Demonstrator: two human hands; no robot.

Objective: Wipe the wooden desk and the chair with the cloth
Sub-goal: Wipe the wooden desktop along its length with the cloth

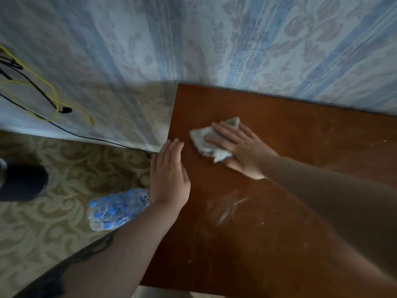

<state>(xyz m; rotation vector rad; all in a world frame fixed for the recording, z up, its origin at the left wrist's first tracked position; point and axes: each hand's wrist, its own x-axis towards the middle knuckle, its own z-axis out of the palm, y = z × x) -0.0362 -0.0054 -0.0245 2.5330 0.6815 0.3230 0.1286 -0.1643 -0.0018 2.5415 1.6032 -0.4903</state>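
We press our right hand [238, 149], fingers straight, flat on the crumpled grey-white cloth [206, 139] near the far left corner of the glossy reddish-brown wooden surface [268, 211], which shows dusty pale streaks. Our left hand [169, 175] lies flat and spread on its left edge. A crinkled plastic bag of blue caps [116, 208] lies on the patterned carpet [43, 222].

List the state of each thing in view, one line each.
Cloth: crumpled, pressed flat on the desk.
Right hand: fingers straight, pressing the cloth.
Left hand: flat at the desk's left edge.
Wooden desk: dusty, with smear streaks.
Plastic bottle: lying on the carpet.
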